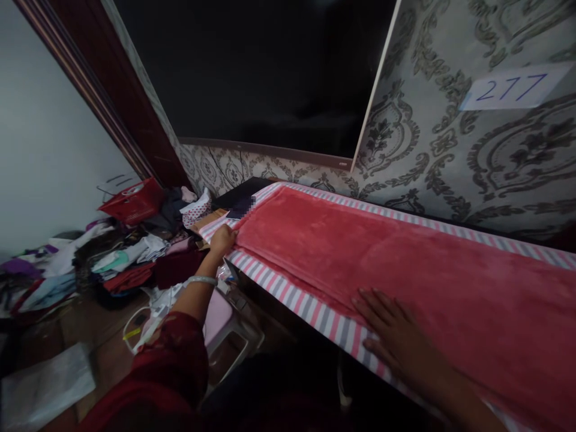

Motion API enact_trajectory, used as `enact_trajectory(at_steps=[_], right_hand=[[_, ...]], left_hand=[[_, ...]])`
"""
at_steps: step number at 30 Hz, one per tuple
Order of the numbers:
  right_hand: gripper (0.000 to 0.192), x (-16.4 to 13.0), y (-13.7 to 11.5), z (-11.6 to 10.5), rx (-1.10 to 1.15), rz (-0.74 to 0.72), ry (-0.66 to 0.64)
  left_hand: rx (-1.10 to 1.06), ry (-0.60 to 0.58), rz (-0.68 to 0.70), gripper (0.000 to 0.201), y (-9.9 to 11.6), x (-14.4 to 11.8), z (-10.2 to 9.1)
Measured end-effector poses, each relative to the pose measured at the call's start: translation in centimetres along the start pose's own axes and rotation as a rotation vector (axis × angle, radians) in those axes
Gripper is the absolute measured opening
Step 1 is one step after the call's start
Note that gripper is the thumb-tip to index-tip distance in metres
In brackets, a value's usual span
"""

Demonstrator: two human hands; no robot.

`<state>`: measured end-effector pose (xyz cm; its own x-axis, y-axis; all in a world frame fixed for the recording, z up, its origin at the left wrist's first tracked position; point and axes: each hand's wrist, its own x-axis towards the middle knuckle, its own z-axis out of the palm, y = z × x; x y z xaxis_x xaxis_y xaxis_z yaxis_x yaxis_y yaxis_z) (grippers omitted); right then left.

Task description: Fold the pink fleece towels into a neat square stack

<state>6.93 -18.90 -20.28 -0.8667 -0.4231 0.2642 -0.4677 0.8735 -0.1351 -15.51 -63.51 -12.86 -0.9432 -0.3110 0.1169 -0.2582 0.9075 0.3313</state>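
A long red plush blanket (324, 240), folded into a strip, lies along the narrow table. Beneath it is a striped cloth (310, 306) in pink, grey and white, showing along both long edges. At the blanket's far left corner, my left hand (222, 240) is closed on its edge, a bangle on the wrist. Flat on the near edge of the blanket rests my right hand (391, 330), its fingers spread, partly over the striped cloth. Just beyond my left hand lies a dark flat item (240, 208), partly blurred out.
A large television (265, 72) hangs on the patterned wall above the table. Heaps of clothes (121, 258) and a red bag (132, 201) fill the floor at left. A pink-topped stool (219, 312) stands below the table's left end. A clear plastic sheet (49, 384) lies nearer.
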Motion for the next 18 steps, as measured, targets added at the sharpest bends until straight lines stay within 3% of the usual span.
enact_trajectory(at_steps=[4, 8, 11, 18], right_hand=[[0.058, 0.4, -0.3, -0.1, 0.072, 0.039, -0.114], [0.055, 2.6, -1.0, -1.4, 0.119, 0.081, -0.075], [0.063, 4.2, -2.4, -1.6, 0.144, 0.085, -0.117], [0.066, 4.6, -3.9, -2.0, 0.269, 0.148, -0.188]], left_hand=[[-0.074, -0.067, 0.001, 0.028, -0.3, 0.9, -0.5], [-0.154, -0.137, -0.004, 0.031, -0.2, 1.8, -1.4], [-0.244, -0.191, -0.022, 0.028, 0.1, 1.9, -2.2], [-1.02, -0.421, -0.162, 0.015, 0.6, 1.6, -4.0]])
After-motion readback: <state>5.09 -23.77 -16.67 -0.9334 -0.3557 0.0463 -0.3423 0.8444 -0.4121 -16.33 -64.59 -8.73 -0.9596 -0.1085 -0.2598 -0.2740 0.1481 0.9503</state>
